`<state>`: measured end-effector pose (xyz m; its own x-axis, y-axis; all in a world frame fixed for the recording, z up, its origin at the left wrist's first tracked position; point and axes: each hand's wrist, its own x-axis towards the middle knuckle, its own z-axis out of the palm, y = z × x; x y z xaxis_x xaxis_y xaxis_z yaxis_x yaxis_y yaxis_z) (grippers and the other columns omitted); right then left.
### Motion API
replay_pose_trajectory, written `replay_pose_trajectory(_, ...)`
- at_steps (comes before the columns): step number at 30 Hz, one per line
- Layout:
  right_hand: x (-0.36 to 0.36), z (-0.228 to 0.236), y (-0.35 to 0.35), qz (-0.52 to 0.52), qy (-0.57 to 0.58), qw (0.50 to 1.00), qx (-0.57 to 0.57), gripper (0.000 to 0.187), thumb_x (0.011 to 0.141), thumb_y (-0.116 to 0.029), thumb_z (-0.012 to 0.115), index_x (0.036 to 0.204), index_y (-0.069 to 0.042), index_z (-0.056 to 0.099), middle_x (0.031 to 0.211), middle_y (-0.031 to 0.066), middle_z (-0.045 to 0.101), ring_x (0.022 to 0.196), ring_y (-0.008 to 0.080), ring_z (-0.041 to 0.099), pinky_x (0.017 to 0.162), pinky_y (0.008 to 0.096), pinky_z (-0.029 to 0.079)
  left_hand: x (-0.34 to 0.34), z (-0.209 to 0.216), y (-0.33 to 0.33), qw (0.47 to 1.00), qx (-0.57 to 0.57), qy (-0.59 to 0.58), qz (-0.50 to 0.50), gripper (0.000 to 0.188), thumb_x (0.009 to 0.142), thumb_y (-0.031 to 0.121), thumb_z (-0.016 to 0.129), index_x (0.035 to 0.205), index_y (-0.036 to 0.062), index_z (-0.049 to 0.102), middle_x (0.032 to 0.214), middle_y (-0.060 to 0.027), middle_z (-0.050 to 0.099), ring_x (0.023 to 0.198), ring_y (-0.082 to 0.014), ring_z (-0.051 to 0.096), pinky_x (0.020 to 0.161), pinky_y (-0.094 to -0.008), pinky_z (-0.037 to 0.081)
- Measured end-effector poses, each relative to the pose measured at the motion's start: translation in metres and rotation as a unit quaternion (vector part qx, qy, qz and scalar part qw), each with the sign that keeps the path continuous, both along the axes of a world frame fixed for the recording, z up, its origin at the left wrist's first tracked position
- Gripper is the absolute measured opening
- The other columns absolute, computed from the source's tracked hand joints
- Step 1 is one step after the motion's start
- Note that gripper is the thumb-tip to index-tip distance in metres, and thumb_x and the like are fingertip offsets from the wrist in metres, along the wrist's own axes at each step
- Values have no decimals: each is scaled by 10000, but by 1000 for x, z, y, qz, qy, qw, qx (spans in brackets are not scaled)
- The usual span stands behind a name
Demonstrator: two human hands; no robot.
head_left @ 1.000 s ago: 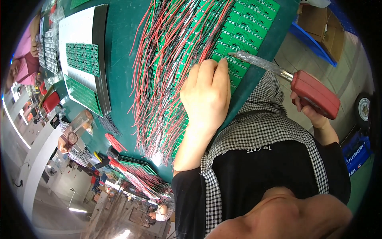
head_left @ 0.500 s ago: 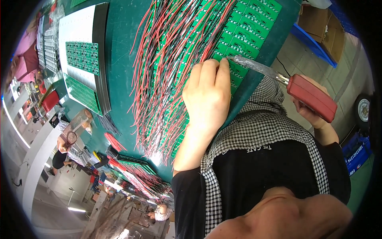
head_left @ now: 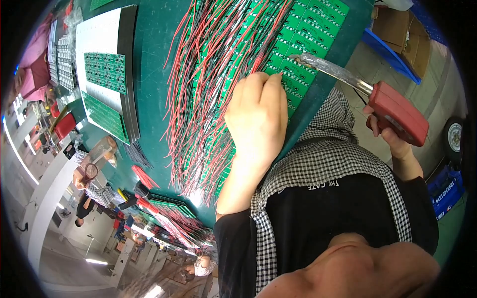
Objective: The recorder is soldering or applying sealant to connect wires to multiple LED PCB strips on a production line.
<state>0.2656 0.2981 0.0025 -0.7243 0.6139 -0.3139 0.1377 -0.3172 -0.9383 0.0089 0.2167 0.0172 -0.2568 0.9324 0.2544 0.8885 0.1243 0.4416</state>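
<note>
A sheet of green circuit boards [head_left: 318, 37] lies on the table, and a thick spread of red and black wires [head_left: 198, 82] covers its left part. My left hand [head_left: 256, 116] rests on the boards at the right edge of the wires. Its fingers are closed, with a speck of red wire at the fingertips; the rest of their hold is hidden. My right hand [head_left: 395, 141] grips the red handle of a soldering gun [head_left: 400, 114]. The gun's long, wrapped barrel points left, its tip over the boards just beyond my left fingertips.
On the left, a stack of white sheets [head_left: 99, 32] carries two more green board panels [head_left: 105, 72]. Bundled wires [head_left: 174, 223] lie on boards at the lower left. Beyond the table's right edge are a cardboard box [head_left: 397, 30] and a wheel [head_left: 453, 139]. Other people are in the background.
The soldering gun has moved slightly right and its tip away from my left fingertips, further up over the boards. My left hand has barely shifted.
</note>
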Motion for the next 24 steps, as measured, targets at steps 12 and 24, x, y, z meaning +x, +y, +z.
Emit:
replay_pose_trajectory(12,-10,4,3,-30,-17,999,12,651,728,-352,641,1193,18,376,929,98,537,532,79,424,526,224,351,4,-3,20,995,-33,-51,80,55,683,92,602,707,63,561,668,-63,500,633,-235,527,551,-337,421)
replay_pose_trajectory(24,-7,6,15,34,-45,991,125,566,708,-217,669,1170,26,449,1077,111,533,749,102,536,669,217,439,5,-1,20,995,-39,-36,88,51,676,86,602,699,68,560,672,-58,502,629,-232,525,544,-337,425)
